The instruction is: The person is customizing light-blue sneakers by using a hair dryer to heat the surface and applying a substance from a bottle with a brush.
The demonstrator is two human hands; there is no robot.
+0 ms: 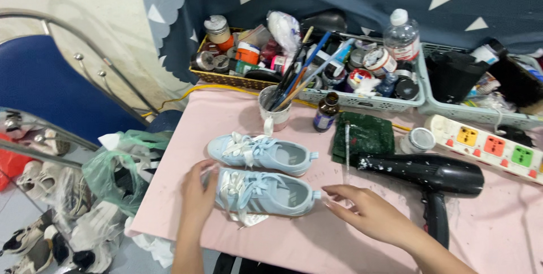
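My left hand (198, 192) cups the toe of the near pale blue lace-up sneaker (266, 193), fingers curled against it, touching rather than clamping. My right hand (365, 210) lies open and flat, fingertips just at the sneaker's heel, gripping nothing that I can see. The shoe sits on its sole on the pink table top (498, 234), toe to my left, white satin laces loose across the top. Its toe is hidden behind my left hand.

Just beyond it lies the second pale blue sneaker (261, 153), parallel, close beside the first. Behind that stands a white mug of paintbrushes (275, 110), and to its right a small brown glass bottle (326, 112). A folded dark green cloth (365, 133) lies further right. The black paint-flecked hair dryer (432, 180) rests just past my right hand, its handle pointing towards me. A white power strip with coloured sockets (489, 145) is cut off at the right edge. The pale plastic baskets (367, 103) at the back are too crowded with jars to sort out.
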